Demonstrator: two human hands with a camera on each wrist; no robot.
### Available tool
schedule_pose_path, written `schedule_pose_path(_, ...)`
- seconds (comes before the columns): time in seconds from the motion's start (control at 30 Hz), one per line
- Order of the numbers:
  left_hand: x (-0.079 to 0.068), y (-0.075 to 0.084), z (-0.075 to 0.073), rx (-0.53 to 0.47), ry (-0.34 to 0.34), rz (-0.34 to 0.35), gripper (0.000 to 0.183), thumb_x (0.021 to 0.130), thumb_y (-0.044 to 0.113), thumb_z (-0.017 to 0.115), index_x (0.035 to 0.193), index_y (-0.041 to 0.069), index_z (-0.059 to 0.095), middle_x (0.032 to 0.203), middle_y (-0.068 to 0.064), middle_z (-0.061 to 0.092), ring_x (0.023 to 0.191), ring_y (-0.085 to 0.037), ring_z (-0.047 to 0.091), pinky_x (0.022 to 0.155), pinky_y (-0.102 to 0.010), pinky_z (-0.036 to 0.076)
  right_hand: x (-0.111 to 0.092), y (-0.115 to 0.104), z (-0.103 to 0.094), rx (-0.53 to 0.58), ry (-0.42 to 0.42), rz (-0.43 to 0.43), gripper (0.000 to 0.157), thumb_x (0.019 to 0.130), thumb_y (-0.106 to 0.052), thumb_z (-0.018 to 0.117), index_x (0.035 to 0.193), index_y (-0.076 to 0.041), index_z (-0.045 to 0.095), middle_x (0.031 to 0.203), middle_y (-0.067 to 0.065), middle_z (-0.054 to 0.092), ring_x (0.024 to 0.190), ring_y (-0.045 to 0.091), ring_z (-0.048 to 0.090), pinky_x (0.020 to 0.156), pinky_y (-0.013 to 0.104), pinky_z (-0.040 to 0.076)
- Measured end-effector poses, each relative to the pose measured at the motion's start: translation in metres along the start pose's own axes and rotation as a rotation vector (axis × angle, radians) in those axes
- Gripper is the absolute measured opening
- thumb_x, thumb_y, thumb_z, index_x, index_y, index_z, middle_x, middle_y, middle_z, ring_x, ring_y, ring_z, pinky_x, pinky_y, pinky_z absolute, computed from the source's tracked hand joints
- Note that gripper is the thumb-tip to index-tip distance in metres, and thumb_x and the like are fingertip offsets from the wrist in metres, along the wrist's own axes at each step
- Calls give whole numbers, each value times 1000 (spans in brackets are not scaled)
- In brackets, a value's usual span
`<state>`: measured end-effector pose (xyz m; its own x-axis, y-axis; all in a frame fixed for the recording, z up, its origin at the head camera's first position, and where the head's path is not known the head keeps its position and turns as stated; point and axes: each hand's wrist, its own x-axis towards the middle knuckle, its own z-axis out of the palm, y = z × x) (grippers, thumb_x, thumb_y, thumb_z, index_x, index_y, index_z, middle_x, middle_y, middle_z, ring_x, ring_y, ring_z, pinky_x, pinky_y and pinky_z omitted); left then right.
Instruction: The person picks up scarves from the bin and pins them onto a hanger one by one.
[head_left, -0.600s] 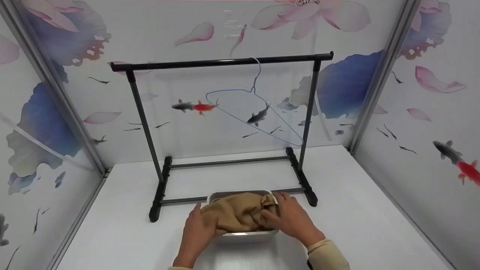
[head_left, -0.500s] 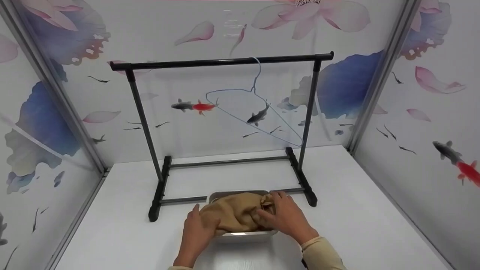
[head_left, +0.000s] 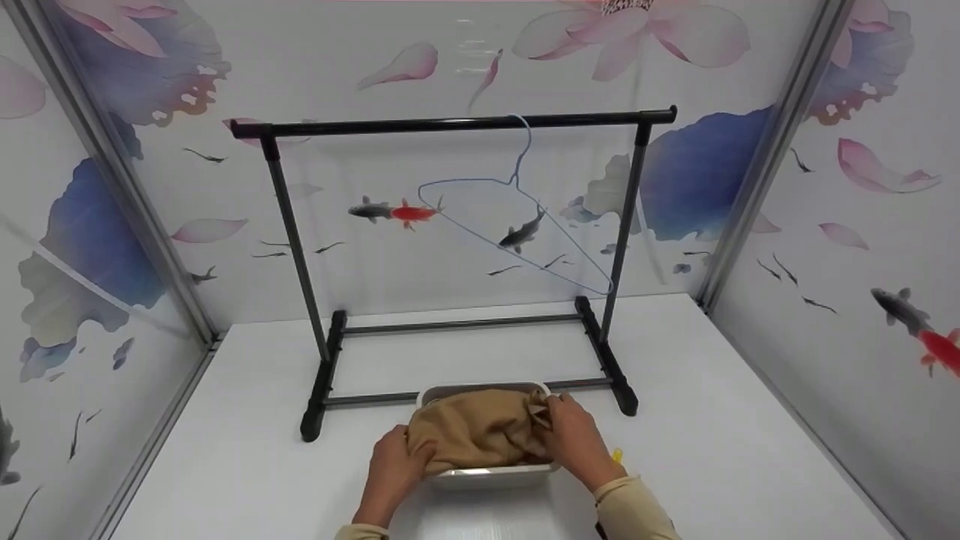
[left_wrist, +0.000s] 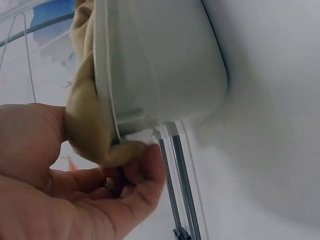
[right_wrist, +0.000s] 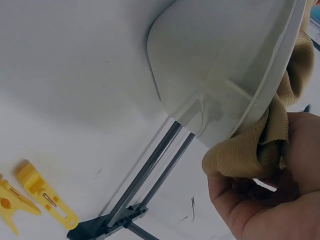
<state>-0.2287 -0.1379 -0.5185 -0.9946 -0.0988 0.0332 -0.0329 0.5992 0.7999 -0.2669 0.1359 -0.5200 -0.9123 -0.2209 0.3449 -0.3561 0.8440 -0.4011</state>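
Note:
A bunched tan cloth (head_left: 469, 427) fills the pale rectangular basin (head_left: 491, 473) in the head view and hangs over both its ends. My left hand (head_left: 394, 459) pinches the cloth's left end; in the left wrist view its thumb and curled fingers (left_wrist: 150, 167) take in a fold at the basin's rim. On the opposite side my right hand (head_left: 576, 436) grips a gathered end of the same cloth. The right wrist view has that fold (right_wrist: 245, 155) between thumb and fingers, just outside the rim. The basin's inside is mostly hidden under the cloth.
Behind the basin stands a black clothes rack (head_left: 390, 127), its front lower bar passing behind the basin. A blue wire hanger (head_left: 514, 180) hangs from its top bar. Two yellow clothespins (right_wrist: 47, 197) lie to the right. Printed panels (head_left: 825, 225) enclose the table.
Both hands have lowered slightly and curled their fingers around the cloth's ends. A yellow clothespin has come into sight beside my right wrist. The camera view has shifted a little.

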Motion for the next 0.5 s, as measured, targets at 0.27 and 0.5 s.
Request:
schedule_pose_path(0.27, -11, 4, -7, 61, 23, 30, 14, 93, 12, 71, 96, 4, 60, 87, -7, 54, 78, -19, 51, 66, -32, 43, 0, 8, -2, 106, -44, 10, 18, 87, 0, 76, 104, 3, 69, 88, 10, 63, 82, 28, 65, 70, 45, 56)
schedule_pose_path(0.5, -21, 12, -18, 87, 1, 111, 8, 95, 7, 60, 97, 7, 52, 100, -10, 54, 92, -23, 52, 75, -34, 45, -8, 15, -17, 548, -160, -67, 39, 103, -16, 62, 142, -14, 56, 132, 8, 67, 120, 28, 64, 97, 39, 54)
